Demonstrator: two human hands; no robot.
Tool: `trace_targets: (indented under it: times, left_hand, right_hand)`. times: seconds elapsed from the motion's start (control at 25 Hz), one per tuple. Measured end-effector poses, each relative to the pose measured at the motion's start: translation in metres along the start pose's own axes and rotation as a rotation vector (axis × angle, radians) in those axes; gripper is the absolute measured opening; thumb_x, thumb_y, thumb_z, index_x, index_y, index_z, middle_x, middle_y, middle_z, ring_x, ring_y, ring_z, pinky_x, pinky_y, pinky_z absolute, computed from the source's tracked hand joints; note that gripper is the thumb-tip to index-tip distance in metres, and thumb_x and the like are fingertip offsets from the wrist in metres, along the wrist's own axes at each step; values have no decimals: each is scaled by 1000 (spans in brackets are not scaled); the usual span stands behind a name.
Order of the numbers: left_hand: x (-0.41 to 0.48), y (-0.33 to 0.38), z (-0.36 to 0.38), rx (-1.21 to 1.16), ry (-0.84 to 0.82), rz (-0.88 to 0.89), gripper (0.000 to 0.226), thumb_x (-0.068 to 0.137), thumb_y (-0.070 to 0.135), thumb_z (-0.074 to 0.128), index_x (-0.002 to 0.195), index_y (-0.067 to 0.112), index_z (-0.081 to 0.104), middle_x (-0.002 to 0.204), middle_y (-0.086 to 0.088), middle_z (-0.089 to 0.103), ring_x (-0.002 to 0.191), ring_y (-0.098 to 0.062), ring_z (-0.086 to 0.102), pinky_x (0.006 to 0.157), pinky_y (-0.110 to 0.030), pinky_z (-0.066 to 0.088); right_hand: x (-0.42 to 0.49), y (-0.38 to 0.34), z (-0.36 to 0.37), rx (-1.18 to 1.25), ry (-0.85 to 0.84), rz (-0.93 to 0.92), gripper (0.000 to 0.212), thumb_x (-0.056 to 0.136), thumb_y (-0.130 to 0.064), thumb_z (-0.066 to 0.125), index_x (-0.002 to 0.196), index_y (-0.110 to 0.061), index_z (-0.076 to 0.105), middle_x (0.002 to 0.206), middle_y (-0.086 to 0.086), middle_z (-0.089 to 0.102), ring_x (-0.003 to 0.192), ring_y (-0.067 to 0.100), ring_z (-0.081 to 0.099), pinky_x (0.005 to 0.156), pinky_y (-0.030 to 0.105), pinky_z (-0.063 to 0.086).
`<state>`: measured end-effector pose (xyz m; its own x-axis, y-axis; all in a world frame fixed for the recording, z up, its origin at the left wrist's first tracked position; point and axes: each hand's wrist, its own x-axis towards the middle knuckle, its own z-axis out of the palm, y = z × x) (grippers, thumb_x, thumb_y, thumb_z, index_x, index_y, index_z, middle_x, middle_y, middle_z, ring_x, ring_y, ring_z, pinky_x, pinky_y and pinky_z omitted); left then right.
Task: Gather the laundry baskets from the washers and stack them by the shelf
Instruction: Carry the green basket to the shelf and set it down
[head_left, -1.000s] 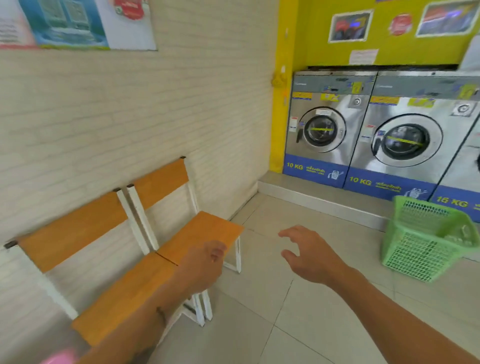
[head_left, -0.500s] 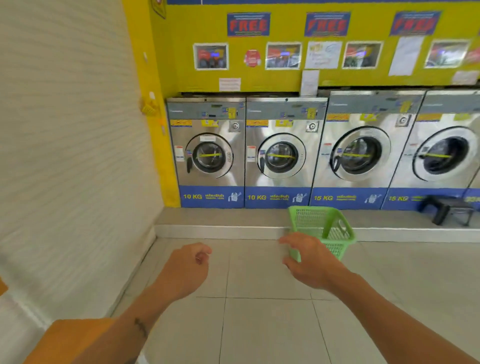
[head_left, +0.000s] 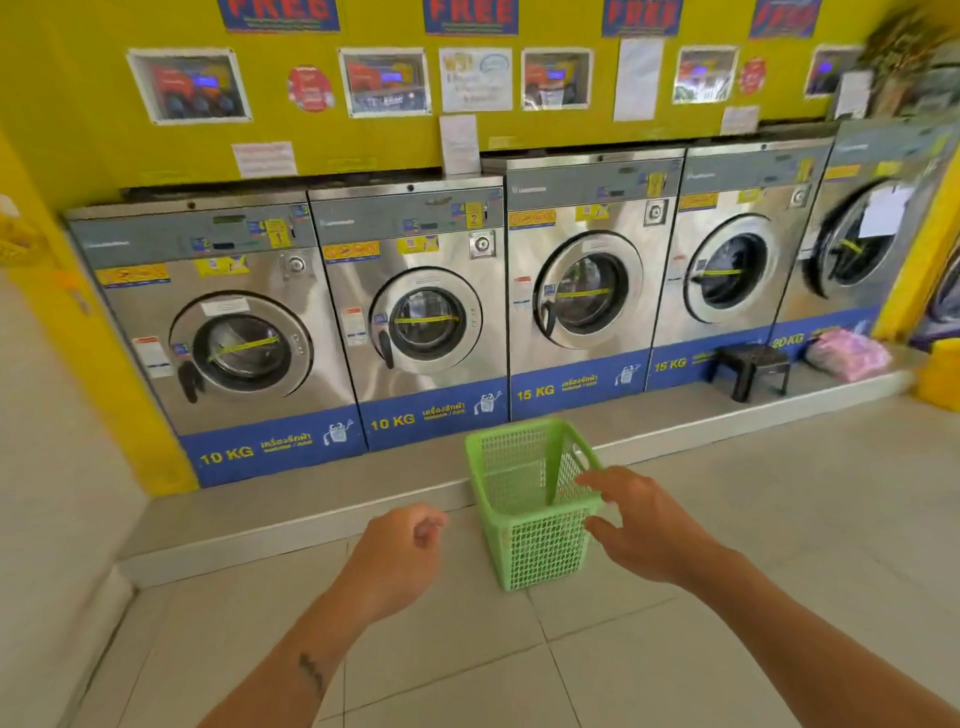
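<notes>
The green laundry basket (head_left: 537, 551) stood upright on the tiled floor (head_left: 701, 665) at 12 o'clock from the person, just in front of the raised step (head_left: 291, 519) that carried the row of washers (head_left: 421, 332); its open top faced up. The right grip (head_left: 641, 525) was at the basket's 3 o'clock side, fingers spread and reaching at the rim - whether they touched the plastic could not be told. The left grip (head_left: 400, 551) hung at the basket's 9 o'clock, apart from it, fingers loosely curled and holding nothing. At 2 o'clock, farther off, a black stool (head_left: 753, 366) sat on the step before a 15 KG machine; just beside it lay a pink bag (head_left: 849, 356). Behind the washers rose a yellow wall (head_left: 78, 119) - posters and notices were stuck across it.
</notes>
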<state>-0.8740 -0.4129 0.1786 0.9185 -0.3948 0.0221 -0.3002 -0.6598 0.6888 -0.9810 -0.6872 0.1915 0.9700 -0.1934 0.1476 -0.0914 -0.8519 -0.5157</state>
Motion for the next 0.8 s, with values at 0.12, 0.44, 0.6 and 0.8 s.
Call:
trace_targets:
  times: [0.12,0.44,0.6,0.8]
  left_hand:
    - [73,11,27,6,-5,-50,21,91,23,51,99,30,70,99,9,73,91,-5,67,84,-21,50]
    - [262,0,86,-124,-64,-132,36,84,15,50,114,20,68,117,1,70,102,-9,66,91,-20,46]
    - [364,-11,115,-144,-68,-151,42,85,11,54,127,17,60,121,-4,67,110,-17,63,98,-30,47]
    - [463,-36,158,43,-219,-186,64,82,36,55,142,21,43,145,0,48,133,-20,46,110,-37,38]
  right_hand:
    - [70,50,-20,-41,-23,3,60,75,-27,63,134,-19,52,126,4,60,108,24,59,96,37,46]
    - [249,150,-12,-99,-145,78,64,76,-28,62,137,-18,47,131,7,53,122,27,51,104,38,40]
    - [332,197,4,-140,-226,174,62,81,-24,62,140,-18,42,136,7,48,128,27,46,106,34,36]
    - [411,255,38,-197,-294,294,67,84,-29,59,145,-18,31,149,3,35,131,29,40,107,43,38]
